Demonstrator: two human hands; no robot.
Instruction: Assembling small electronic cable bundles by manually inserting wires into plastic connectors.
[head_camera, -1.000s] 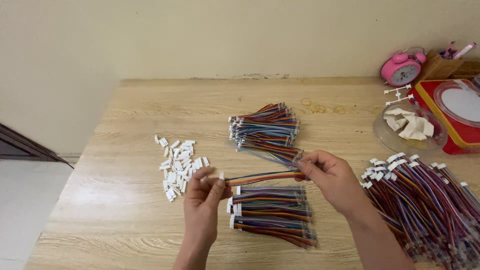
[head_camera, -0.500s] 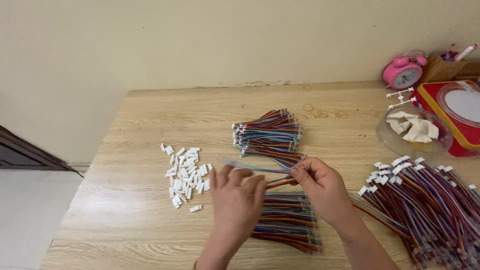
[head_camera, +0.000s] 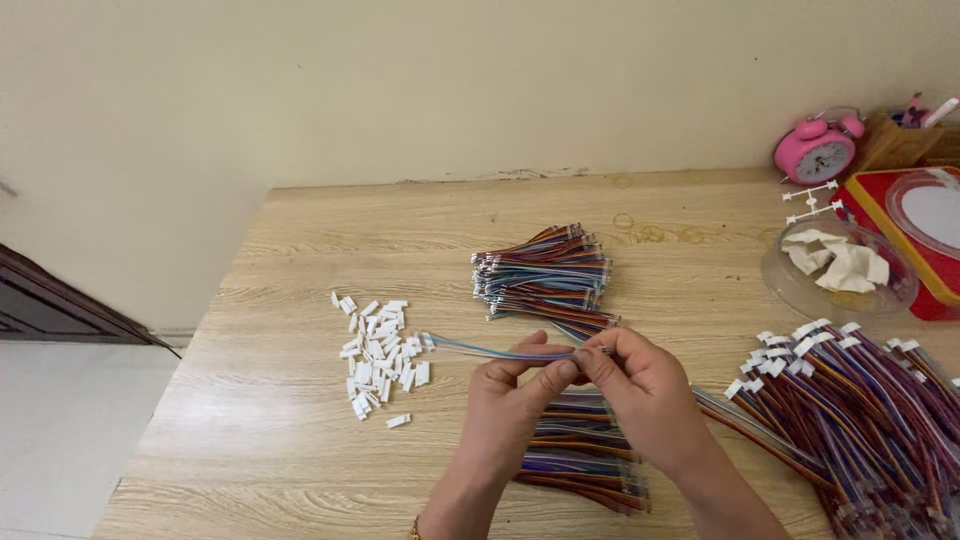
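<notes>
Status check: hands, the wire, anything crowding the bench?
Left hand and right hand pinch one ribbon wire, free end pointing left. White connector pile beside that end. Wire bundles behind; nothing blocking.

We seem to sit at a home piecework desk: a pale wood-grain table (head_camera: 300, 300) against a plain cream wall (head_camera: 400, 90), pink twin-bell alarm clock (head_camera: 817, 150) far right of our hands

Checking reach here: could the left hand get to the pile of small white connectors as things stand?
Probably yes: the white connectors lie on bare table just left of the left hand, nothing between, though that hand is pinching a wire strip.
</notes>
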